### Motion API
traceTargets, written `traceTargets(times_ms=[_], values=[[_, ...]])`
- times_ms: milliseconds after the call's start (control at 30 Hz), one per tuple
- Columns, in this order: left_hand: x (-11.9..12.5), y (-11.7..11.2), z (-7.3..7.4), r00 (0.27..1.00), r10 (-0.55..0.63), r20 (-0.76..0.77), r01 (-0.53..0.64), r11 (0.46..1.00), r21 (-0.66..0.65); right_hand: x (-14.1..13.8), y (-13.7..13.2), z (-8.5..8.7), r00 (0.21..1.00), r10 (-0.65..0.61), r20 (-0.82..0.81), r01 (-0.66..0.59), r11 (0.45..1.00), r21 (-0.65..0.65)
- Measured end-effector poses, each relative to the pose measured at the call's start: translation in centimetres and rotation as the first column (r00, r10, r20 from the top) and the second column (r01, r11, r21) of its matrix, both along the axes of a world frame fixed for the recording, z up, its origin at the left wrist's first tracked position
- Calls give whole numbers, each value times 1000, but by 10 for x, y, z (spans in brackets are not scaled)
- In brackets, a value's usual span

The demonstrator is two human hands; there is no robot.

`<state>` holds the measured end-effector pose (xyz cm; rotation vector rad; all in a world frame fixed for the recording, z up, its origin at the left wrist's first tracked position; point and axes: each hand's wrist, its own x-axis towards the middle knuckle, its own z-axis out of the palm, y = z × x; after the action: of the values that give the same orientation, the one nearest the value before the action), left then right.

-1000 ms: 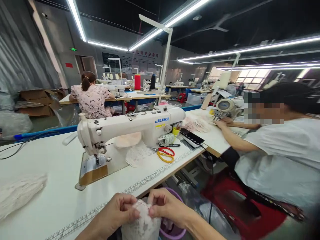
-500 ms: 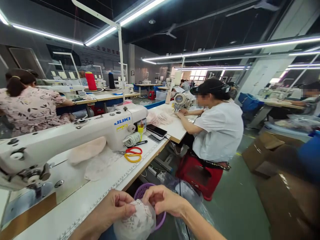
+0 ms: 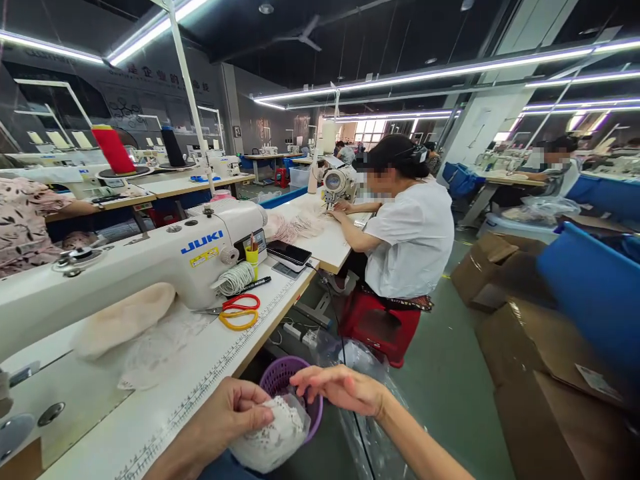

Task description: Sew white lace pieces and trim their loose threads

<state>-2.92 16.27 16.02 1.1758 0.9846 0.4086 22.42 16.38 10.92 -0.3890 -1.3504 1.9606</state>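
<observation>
My left hand [image 3: 231, 418] is closed on a white lace piece [image 3: 273, 438] at the table's near edge. Just to the right, my right hand [image 3: 343, 389] hovers above a purple basket [image 3: 285, 377], fingers stretched out and holding nothing. The white sewing machine [image 3: 150, 263] stands on the table [image 3: 190, 393] in front of me. Under its arm lie a cream padded cup [image 3: 123, 320] and more lace. Red and yellow scissors [image 3: 239, 311] rest near the machine's right end.
A person in a white shirt [image 3: 407, 237] sews at the table to the right, seated on a red stool [image 3: 380, 323]. Cardboard boxes [image 3: 545, 373] stand on the floor at right. A phone [image 3: 289, 253], cord coil [image 3: 235, 279] and yellow cup [image 3: 251, 255] sit by the machine.
My head has turned right, shifting the sewing machine leftward in view. My right hand has let go of the lace piece and opened above the purple basket; my left hand keeps holding the lace.
</observation>
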Motion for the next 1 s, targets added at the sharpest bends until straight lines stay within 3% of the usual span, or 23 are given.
traceTargets(times_ms=[133,300,367,667,800,1000], values=[[13,5,-5,999,-34,26,35,999,-29,15,-3,4,999,-19,27,19,1000,-17],[25,10,-15,1000,-12,-28,13,1000,13,-14,13,19,984,155,92,-157,987,20],[25,11,-19,1000,2,-23,-2,1000,9,-23,20,20,983,165,78,-169,985,45],[29,19,-30,999,-8,-33,6,998,-57,15,7,-6,999,-12,35,12,1000,4],[37,22,-35,999,-17,-39,17,1000,-9,4,11,-2,1000,13,23,-13,1000,14],[36,22,-34,999,23,-28,-23,999,-22,-13,18,-10,989,-146,31,148,983,-108]])
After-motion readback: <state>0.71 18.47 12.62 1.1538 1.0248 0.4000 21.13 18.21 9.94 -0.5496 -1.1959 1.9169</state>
